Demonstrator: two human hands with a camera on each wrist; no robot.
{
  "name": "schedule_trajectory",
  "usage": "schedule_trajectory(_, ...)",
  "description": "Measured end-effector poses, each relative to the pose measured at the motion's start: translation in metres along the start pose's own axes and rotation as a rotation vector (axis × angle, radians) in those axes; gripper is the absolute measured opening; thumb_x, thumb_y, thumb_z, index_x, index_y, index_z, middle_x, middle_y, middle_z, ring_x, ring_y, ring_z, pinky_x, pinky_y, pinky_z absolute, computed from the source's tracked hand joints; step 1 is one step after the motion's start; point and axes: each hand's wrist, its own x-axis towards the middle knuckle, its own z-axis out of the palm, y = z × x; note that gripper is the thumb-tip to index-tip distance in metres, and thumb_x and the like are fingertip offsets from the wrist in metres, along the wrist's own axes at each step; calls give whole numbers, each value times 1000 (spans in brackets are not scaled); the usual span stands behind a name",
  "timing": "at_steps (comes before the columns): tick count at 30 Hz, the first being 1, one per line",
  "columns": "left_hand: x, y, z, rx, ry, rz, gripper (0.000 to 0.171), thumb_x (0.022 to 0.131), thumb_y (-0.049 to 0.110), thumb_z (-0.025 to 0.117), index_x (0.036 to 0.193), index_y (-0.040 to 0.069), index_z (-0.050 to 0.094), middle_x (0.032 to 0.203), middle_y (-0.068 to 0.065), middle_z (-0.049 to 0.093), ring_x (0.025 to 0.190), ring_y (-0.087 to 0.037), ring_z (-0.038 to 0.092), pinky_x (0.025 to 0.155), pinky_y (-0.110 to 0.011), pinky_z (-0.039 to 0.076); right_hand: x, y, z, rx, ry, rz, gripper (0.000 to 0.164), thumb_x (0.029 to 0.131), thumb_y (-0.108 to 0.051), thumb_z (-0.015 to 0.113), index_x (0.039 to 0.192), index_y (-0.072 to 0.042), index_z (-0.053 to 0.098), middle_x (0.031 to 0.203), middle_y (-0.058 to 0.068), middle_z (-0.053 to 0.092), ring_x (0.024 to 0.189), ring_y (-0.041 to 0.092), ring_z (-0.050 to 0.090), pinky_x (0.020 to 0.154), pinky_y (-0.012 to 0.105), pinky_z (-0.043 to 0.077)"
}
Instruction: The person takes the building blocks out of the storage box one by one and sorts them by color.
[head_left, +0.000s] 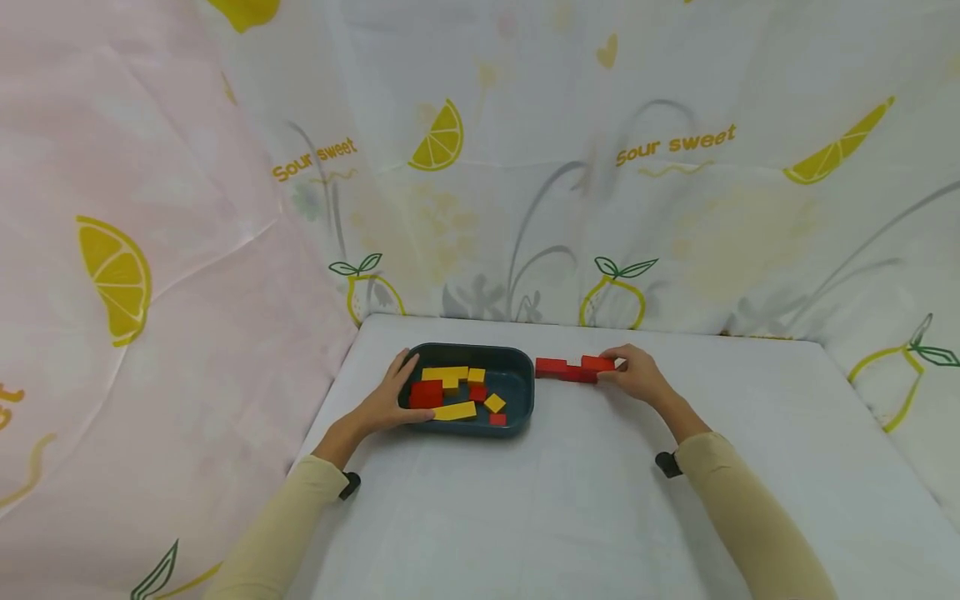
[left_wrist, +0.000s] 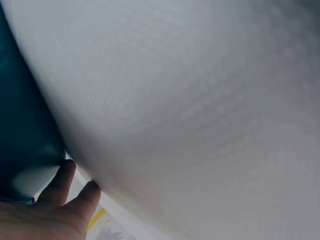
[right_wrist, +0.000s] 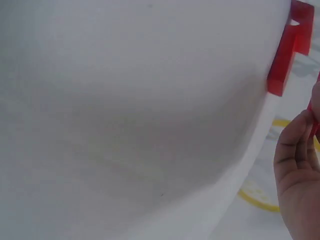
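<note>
My left hand (head_left: 384, 404) rests at the left end of a dark teal tray (head_left: 522, 400), its fingers spread along the rim and the thumb over the near edge. Inside the tray lie yellow blocks (head_left: 454, 411) and red blocks (head_left: 427, 394). To the tray's right, two red blocks, one left (head_left: 551, 367) and one nearer (head_left: 577, 374), sit on the table. My right hand (head_left: 636, 373) pinches another red block (head_left: 597, 363) by its right end, at the right of that pair. Whether it touches them I cannot tell. In the right wrist view, fingers (right_wrist: 295, 145) partly hide it.
The table (head_left: 570, 517) wears a white cloth. Behind it hangs a lemon-print curtain (head_left: 510, 217), and a pinkish one (head_left: 172, 358) stands at the left. Black wrist bands (head_left: 667, 464) sit at both cuffs.
</note>
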Motion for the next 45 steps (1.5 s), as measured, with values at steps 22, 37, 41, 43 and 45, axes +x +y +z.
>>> schedule_trajectory(22, 2, -2, 0, 12, 0, -8, 119, 75, 57, 79, 161, 18, 7, 167, -9, -7, 150, -40, 14, 114, -67, 25, -13, 42, -7, -60, -55, 107, 41, 89, -18, 72, 125, 2, 65, 125, 28, 56, 107, 38, 50, 89, 49, 49)
schedule_trajectory(37, 2, -1, 1, 2, -2, -4, 118, 76, 54, 80, 161, 17, 7, 167, -8, -7, 150, -39, 13, 114, -67, 24, -14, 40, -8, -93, -25, 46, 41, 87, -20, 74, 121, 2, 68, 118, 28, 59, 101, 37, 54, 86, 48, 50)
schedule_trajectory(41, 2, -1, 1, 5, -1, -1, 117, 76, 52, 80, 161, 16, 7, 167, -9, -7, 150, -39, 13, 115, -67, 24, -10, 42, -6, -111, -21, 51, 40, 88, -19, 73, 122, 1, 68, 121, 27, 59, 100, 35, 56, 87, 49, 50)
schedule_trajectory(43, 2, -1, 1, 8, 0, 1, 117, 77, 52, 80, 161, 16, 7, 167, -8, -7, 150, -39, 13, 115, -67, 24, -9, 42, -7, -116, -27, 61, 40, 89, -19, 73, 123, 0, 68, 122, 27, 59, 98, 34, 56, 85, 48, 50)
schedule_trajectory(45, 3, -1, 1, 10, 1, 1, 116, 77, 51, 80, 160, 16, 7, 167, -8, -7, 150, -39, 13, 114, -67, 24, -8, 42, -7, -117, -28, 69, 39, 89, -20, 73, 123, -1, 68, 123, 27, 59, 97, 33, 56, 85, 47, 50)
